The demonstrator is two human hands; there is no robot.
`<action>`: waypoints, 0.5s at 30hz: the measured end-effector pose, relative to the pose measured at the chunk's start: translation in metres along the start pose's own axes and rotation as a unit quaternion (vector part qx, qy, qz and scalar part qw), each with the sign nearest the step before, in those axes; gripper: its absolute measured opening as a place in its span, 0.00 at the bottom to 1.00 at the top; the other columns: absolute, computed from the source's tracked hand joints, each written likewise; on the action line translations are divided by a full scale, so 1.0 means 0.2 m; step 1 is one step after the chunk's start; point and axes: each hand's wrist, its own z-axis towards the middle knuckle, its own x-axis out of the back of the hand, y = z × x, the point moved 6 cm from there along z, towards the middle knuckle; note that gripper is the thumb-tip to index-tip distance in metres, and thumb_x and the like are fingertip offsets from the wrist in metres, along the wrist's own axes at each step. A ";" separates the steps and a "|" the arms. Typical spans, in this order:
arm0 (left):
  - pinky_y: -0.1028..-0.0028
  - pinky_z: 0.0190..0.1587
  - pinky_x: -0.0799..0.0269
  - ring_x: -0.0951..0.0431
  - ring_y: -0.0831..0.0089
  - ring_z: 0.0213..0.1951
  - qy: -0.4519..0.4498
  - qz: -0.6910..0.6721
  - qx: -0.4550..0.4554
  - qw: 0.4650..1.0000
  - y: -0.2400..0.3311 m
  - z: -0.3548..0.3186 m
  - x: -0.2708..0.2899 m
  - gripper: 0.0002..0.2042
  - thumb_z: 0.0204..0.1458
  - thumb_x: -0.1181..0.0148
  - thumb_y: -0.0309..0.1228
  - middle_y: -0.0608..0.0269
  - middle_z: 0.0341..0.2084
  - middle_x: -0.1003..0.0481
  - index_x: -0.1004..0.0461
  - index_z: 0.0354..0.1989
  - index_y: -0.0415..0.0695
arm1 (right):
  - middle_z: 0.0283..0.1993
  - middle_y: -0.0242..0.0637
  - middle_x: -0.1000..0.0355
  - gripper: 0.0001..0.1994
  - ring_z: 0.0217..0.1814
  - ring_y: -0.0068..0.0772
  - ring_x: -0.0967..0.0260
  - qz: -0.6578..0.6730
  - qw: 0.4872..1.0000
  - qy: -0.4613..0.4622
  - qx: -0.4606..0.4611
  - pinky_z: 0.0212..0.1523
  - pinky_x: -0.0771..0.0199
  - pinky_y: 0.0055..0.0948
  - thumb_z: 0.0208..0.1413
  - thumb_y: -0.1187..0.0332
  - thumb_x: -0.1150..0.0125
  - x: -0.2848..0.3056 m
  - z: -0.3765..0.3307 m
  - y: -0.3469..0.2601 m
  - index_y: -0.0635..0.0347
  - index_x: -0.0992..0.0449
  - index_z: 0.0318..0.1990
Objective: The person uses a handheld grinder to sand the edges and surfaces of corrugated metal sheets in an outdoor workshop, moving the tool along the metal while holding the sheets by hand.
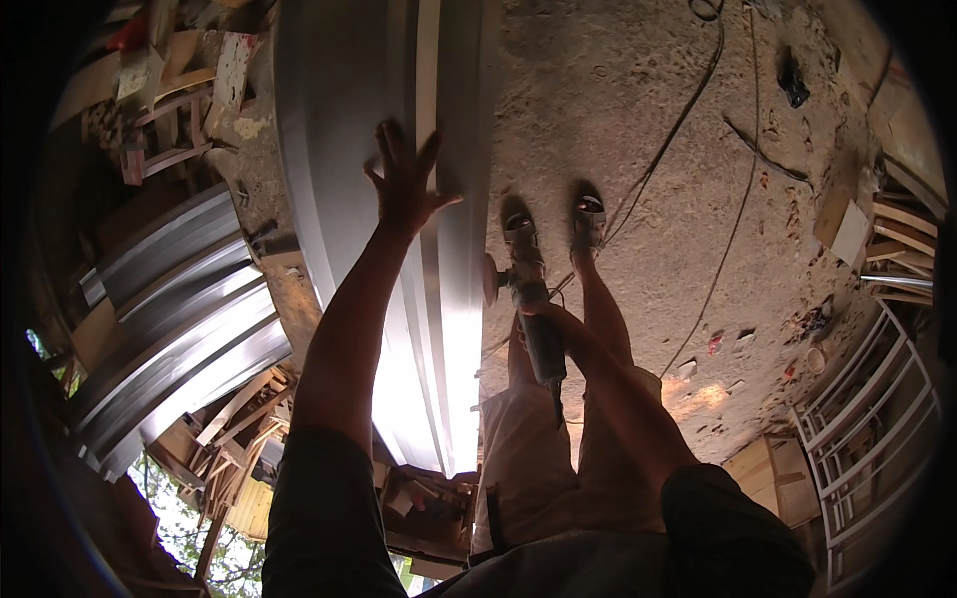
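A long ribbed metal sheet runs away from me on my left side, with strong glare on its near end. My left hand is over the sheet's raised rib, fingers spread and holding nothing; whether the palm presses on the metal I cannot tell. In my right hand is an angle grinder, its body hanging down in front of my legs. The grinder's disc faces the sheet's right edge and lies close to it; contact is unclear. My fingers partly hide the grinder's body.
A dark power cord trails over the dirt floor. More metal sheets lie at the left, beside wood scraps. A white metal frame leans at the right, below stacked boards. My sandalled feet stand beside the sheet.
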 end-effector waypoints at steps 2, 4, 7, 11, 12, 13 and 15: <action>0.18 0.58 0.46 0.71 0.39 0.79 0.003 -0.005 0.000 1.000 0.00 0.00 0.00 0.62 0.31 0.22 0.65 0.32 0.77 0.70 0.53 0.78 0.72 | 0.34 0.43 0.21 0.22 0.34 0.38 0.20 0.006 1.000 -0.005 -0.006 0.39 0.14 0.36 0.54 0.53 0.28 0.01 0.00 0.04 0.63 0.24 0.44; 0.18 0.58 0.46 0.72 0.39 0.79 0.010 -0.008 -0.007 1.000 0.01 0.01 0.01 0.62 0.31 0.22 0.64 0.33 0.77 0.71 0.54 0.78 0.73 | 0.35 0.43 0.21 0.23 0.34 0.39 0.20 0.008 1.000 -0.011 -0.004 0.39 0.14 0.37 0.53 0.53 0.27 0.02 0.00 0.07 0.63 0.24 0.44; 0.17 0.58 0.48 0.72 0.40 0.79 -0.018 -0.009 0.006 1.000 0.03 0.01 0.01 0.63 0.31 0.22 0.65 0.34 0.78 0.71 0.54 0.79 0.73 | 0.35 0.44 0.22 0.24 0.34 0.39 0.20 0.025 1.000 0.014 0.009 0.40 0.14 0.38 0.53 0.53 0.27 0.06 -0.04 0.12 0.64 0.25 0.45; 0.24 0.60 0.46 0.68 0.38 0.79 -0.021 0.018 0.002 1.000 0.07 0.03 0.03 0.60 0.35 0.26 0.66 0.32 0.77 0.67 0.53 0.79 0.71 | 0.36 0.43 0.22 0.23 0.34 0.39 0.20 0.054 0.998 0.014 0.030 0.40 0.15 0.39 0.55 0.55 0.28 0.15 -0.10 0.02 0.62 0.28 0.49; 0.24 0.60 0.47 0.69 0.38 0.79 -0.024 0.023 0.001 0.999 0.07 0.02 0.02 0.59 0.37 0.29 0.68 0.32 0.77 0.67 0.54 0.80 0.70 | 0.36 0.43 0.22 0.22 0.34 0.39 0.20 0.068 0.996 0.029 0.045 0.39 0.15 0.40 0.55 0.56 0.28 0.15 -0.16 -0.04 0.61 0.28 0.49; 0.23 0.61 0.48 0.69 0.39 0.79 -0.025 0.029 0.000 0.999 0.06 0.02 0.03 0.58 0.39 0.31 0.70 0.32 0.77 0.67 0.55 0.80 0.69 | 0.34 0.41 0.23 0.19 0.33 0.37 0.21 0.071 0.995 0.034 0.054 0.38 0.15 0.39 0.57 0.59 0.30 0.12 -0.24 -0.12 0.59 0.28 0.48; 0.19 0.61 0.50 0.71 0.40 0.79 -0.032 0.030 0.009 0.999 -0.02 -0.02 0.02 0.56 0.44 0.36 0.70 0.35 0.78 0.70 0.59 0.80 0.69 | 0.33 0.40 0.24 0.20 0.33 0.35 0.21 0.011 0.977 0.085 0.198 0.36 0.16 0.37 0.56 0.57 0.30 -0.10 -0.55 -0.42 0.60 0.27 0.48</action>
